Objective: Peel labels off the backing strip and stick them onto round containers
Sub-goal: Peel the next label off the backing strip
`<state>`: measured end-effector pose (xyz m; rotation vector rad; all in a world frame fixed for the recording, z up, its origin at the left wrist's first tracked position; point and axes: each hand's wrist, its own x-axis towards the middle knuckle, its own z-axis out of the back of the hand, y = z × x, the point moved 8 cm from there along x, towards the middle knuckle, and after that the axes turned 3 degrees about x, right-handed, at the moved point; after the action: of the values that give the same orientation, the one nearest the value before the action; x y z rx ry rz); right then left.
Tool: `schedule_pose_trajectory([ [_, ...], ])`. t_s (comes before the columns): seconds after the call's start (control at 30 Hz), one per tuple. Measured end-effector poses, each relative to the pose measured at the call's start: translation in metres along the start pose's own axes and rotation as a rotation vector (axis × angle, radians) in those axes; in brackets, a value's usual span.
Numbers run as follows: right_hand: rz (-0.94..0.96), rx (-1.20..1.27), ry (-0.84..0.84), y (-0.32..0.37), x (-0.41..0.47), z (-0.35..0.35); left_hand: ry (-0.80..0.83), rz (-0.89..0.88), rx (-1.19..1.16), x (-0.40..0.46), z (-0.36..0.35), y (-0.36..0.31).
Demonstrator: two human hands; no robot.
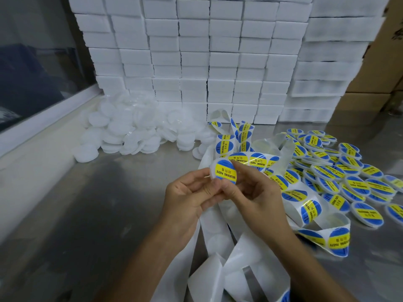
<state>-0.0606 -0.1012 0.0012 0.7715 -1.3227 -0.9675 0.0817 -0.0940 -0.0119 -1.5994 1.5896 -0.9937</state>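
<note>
Pinched between both the left hand (187, 192) and right hand (250, 192) is a white round container (223, 172) bearing a blue-yellow soldering-paste label, labelled containers (349, 177) heaped at three o'clock.

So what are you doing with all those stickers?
A person is sticking labels on round containers. Both hands, left hand and right hand, hold one container with a blue and yellow label on it. The backing strip loops down toward the camera. Labelled containers pile up on the right; plain white ones wait on the left, before stacked white boxes.
</note>
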Motion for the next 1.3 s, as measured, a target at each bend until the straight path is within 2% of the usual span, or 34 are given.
schedule_pose_trajectory([
  [0.1,-0.022,0.153,-0.022,0.002,0.002,0.004,0.025,0.021,0.012,-0.001,-0.002,0.003],
  [0.2,-0.009,0.199,-0.065,0.004,0.005,0.012,0.096,0.032,0.07,-0.002,-0.008,0.004],
  [0.53,-0.136,0.21,0.008,-0.007,-0.001,-0.004,0.085,-0.037,0.068,-0.001,-0.008,0.0],
  [0.73,-0.08,0.178,-0.05,-0.005,0.001,0.005,0.125,-0.011,0.105,-0.002,-0.01,0.004],
  [0.83,-0.116,0.187,-0.041,-0.007,-0.001,0.003,0.13,-0.019,0.094,-0.001,-0.011,0.004],
  [0.97,-0.165,0.11,-0.078,-0.008,-0.003,0.005,0.212,-0.04,0.106,-0.003,-0.016,0.002],
  [1.07,-0.112,0.095,-0.123,-0.003,-0.001,0.012,0.288,-0.057,0.171,-0.005,-0.021,0.001],
  [1.3,-0.043,0.152,-0.066,0.001,0.003,0.01,0.206,-0.094,0.181,0.003,-0.008,-0.001],
])
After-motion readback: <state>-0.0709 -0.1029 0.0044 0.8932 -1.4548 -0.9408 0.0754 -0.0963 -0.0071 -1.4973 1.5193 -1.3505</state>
